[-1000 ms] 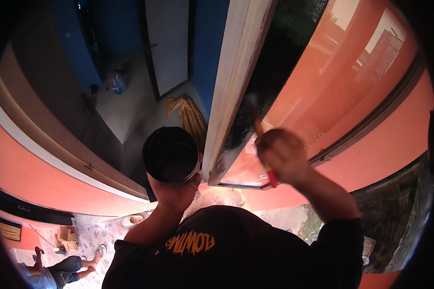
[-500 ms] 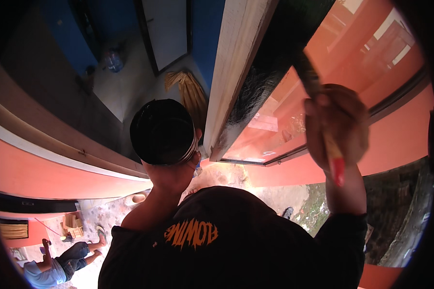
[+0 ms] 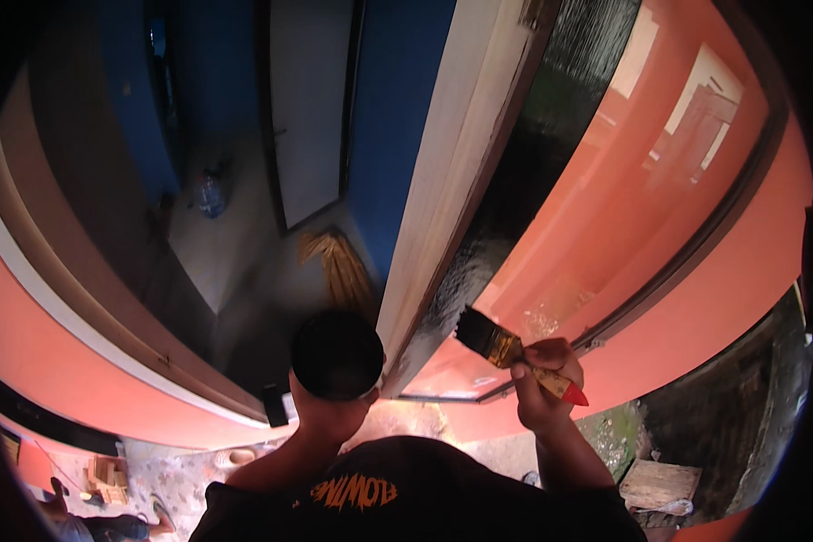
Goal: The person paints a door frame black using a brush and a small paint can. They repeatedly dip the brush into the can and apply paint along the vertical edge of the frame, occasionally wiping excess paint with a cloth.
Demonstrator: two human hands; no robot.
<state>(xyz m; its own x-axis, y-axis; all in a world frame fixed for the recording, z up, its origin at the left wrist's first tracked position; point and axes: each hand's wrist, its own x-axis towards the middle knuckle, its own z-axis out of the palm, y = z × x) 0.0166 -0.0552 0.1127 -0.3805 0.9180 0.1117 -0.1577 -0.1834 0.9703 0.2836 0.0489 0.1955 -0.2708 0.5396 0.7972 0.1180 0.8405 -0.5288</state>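
My right hand (image 3: 547, 384) grips a flat paintbrush (image 3: 504, 346) by its red-tipped wooden handle. The bristles are dark with paint and point up and left, close to the lower part of a black-painted frame (image 3: 537, 167); whether they touch it I cannot tell. Wet-looking shine and streaks show on the black face. The frame's narrow side (image 3: 443, 163) is pale bare wood. My left hand (image 3: 327, 417) holds up a round container (image 3: 337, 355), very dark inside, below and left of the frame. Its fingers are partly hidden behind the container.
Reflective glass (image 3: 596, 217) fills the frame, beside a salmon wall (image 3: 696, 334). Left of it, an opening shows a dim room with a blue wall (image 3: 388, 126), a white door (image 3: 307, 108), a water jug (image 3: 210, 197) and a yellowish cloth (image 3: 339, 266). Another person (image 3: 108, 527) is at lower left.
My right hand has brought the brush down and left along the frame, turning it sideways. The container sits lower in the picture, and the whole view has shifted upward.
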